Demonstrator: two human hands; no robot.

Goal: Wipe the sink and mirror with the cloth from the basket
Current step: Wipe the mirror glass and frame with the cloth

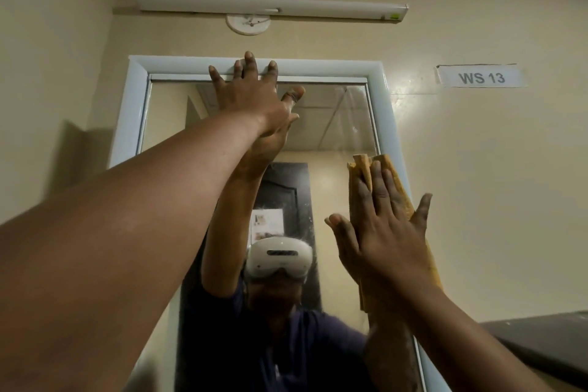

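A wall mirror (337,124) in a pale blue-white frame (133,111) fills the middle of the view. My left hand (251,95) lies flat with fingers spread against the glass and the frame's top edge, holding nothing. Lower right, my right hand (381,232) presses a folded orange-yellow cloth (396,178) flat against the mirror's right edge, palm and fingers over it. The cloth sticks out above the fingertips and hangs down past the wrist. The sink and the basket are out of view.
A tube light fitting (270,6) and a round white ceiling-rose plate (248,24) sit on the cream wall above the mirror. A "WS 13" label (480,76) is taped at the right. A dark ledge (541,347) juts out at lower right.
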